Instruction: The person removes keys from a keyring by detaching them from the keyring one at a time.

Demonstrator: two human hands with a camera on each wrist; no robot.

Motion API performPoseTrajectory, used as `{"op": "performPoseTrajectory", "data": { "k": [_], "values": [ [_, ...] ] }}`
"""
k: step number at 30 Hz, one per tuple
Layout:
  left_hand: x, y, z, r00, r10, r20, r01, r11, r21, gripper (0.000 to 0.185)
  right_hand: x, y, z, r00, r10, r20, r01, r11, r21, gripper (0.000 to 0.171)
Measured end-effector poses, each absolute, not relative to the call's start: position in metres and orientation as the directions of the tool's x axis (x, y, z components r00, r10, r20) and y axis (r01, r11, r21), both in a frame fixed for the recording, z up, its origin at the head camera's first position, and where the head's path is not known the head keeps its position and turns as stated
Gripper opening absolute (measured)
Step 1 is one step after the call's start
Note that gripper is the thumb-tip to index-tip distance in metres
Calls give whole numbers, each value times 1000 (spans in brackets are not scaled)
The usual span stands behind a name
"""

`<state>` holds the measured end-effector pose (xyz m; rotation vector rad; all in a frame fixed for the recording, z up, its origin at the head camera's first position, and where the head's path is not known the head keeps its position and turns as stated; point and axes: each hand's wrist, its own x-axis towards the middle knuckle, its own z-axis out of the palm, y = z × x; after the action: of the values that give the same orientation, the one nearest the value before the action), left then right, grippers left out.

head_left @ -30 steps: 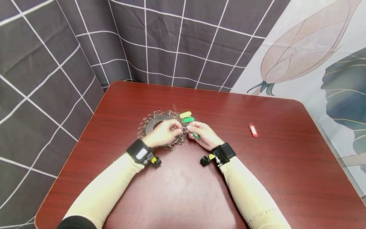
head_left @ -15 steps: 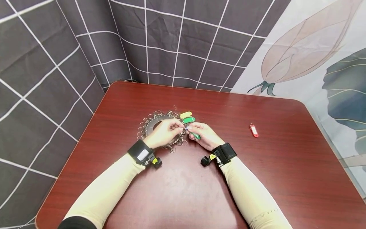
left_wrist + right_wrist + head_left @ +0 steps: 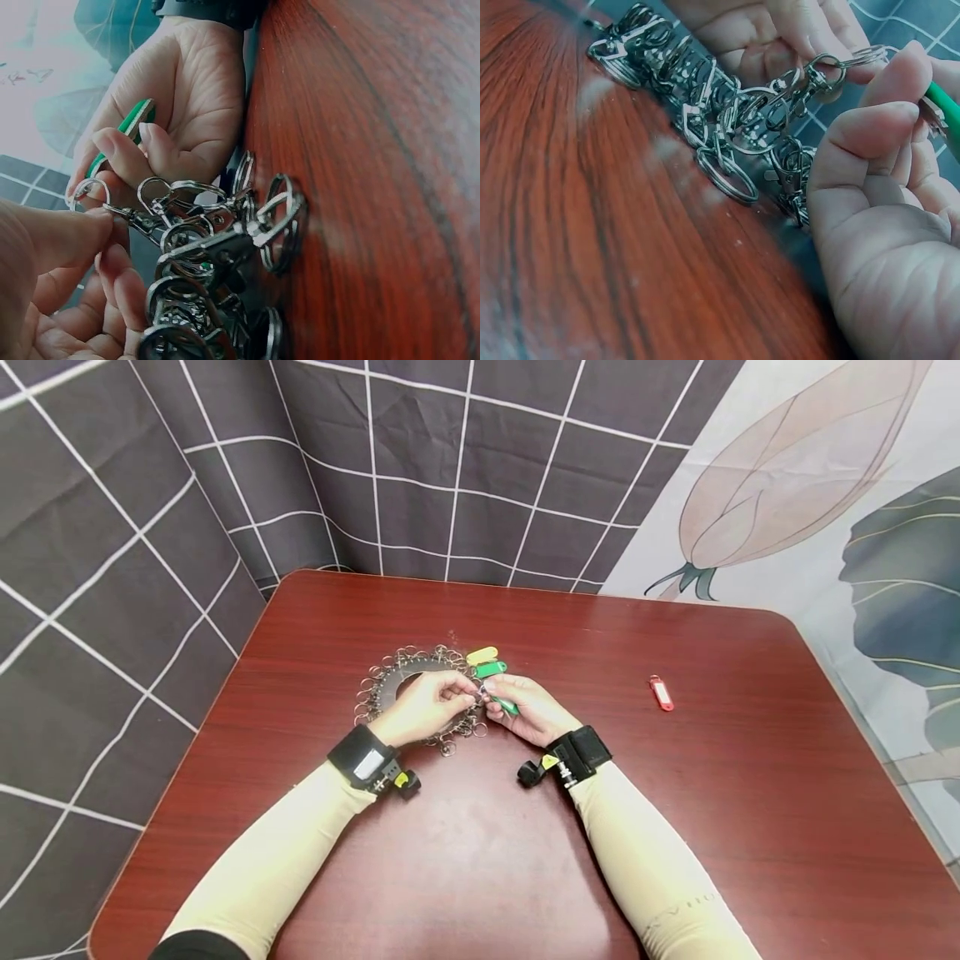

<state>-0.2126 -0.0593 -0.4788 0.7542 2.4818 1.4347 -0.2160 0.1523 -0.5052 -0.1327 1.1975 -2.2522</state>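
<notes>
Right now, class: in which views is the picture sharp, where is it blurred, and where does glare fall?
Head view: evenly lit, sharp, with a pale sheen on the table near the arms. Left wrist view: the key rings are crisp, the wood beyond is smeared. Right wrist view: the right hand is soft, and the near wood is blurred.

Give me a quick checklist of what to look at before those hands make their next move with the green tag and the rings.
1. Right hand grips the green tag: ok.
2. Left hand pinches a split ring on its clasp: ok.
3. Tag's end meets that ring: cannot tell, fingers hide it.
4. Ring disc lies flat on the table: ok.
5. Yellow tag and second green tag lie clear of the fingers: ok.
6. Red tag lies apart at the right: ok.
</notes>
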Motion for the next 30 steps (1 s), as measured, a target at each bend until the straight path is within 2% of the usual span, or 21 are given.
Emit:
{"op": "performPoseTrajectory", "data": {
  "k": [7, 17, 24, 30],
  "values": [
    [-210, -57, -479, -861, 501, 90, 330, 414, 849, 8, -215, 153, -505, -828, -531, -181, 452, -439, -776, 14],
    [-211, -56, -479, -864, 453, 220, 405, 365, 838, 6, -216, 152, -507, -829, -549, -104, 405, -462, -789, 10],
    [-211, -56, -481, -872, 448, 198, 359, 309, 881, 9, -215, 152, -509, -832, -548, -88, 388, -461, -798, 5],
    [-211, -57, -482, -867, 464, 181, 332, 267, 905, 13, -215, 151, -510, -838, -535, -103, 390, -458, -799, 16]
  ]
}}
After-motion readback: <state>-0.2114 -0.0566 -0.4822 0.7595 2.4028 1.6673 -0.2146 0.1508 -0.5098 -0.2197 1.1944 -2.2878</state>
